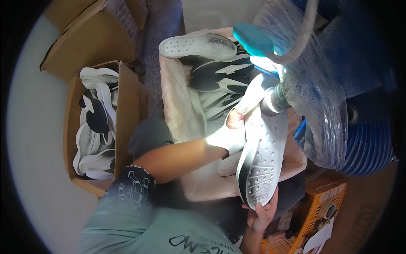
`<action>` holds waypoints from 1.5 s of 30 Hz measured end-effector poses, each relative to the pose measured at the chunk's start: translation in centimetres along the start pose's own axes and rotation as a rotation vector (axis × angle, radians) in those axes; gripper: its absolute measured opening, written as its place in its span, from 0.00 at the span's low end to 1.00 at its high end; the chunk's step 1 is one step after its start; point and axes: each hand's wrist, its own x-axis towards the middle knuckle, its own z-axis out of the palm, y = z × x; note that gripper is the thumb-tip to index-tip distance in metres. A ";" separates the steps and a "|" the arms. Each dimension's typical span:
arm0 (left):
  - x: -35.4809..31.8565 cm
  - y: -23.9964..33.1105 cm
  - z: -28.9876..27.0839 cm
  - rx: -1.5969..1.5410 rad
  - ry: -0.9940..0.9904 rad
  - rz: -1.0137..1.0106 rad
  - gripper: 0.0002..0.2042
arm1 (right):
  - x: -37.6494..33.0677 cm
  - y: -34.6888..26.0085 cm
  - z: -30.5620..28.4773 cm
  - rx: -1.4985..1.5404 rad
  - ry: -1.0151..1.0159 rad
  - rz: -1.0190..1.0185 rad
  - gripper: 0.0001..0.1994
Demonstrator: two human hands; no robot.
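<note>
Looking down from the head camera, a white and black shoe (260, 158) sits just right of the middle, sole up, and both hands have it. The right hand (263, 211) grips the shoe's near end at about 6 o'clock, fingers curled tight on the edge of the sole. The left hand (231, 134) comes in from 8 o'clock and presses on the shoe's left side; bright light washes over it, so I cannot tell how tight that grip is. A thumb tip shows at the top edge of the shoe. The far end of the shoe touches a grey metal nozzle (275, 100) at about 1 o'clock. The nozzle sticks out from a big blue machine (359, 84) wrapped in clear plastic. Behind the shoe, toward 12 o'clock, a pale bin (177, 106) holds more black and white shoes. Off at 9 o'clock, an open cardboard box (129, 110) has more shoes packed inside. An orange crate (321, 211) is low at 5 o'clock, near the right hand.
</note>
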 end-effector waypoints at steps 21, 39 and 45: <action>5.7 4.2 6.3 1.781 0.047 0.794 0.12 | 13.0 -3.6 6.0 0.107 -0.145 -0.050 0.29; 5.1 9.3 6.8 0.768 0.472 0.815 0.15 | 19.1 -1.5 9.1 0.193 -0.341 -0.058 0.21; 3.9 9.3 6.5 0.766 0.515 0.732 0.18 | 18.3 -1.0 10.3 0.222 -0.307 -0.034 0.23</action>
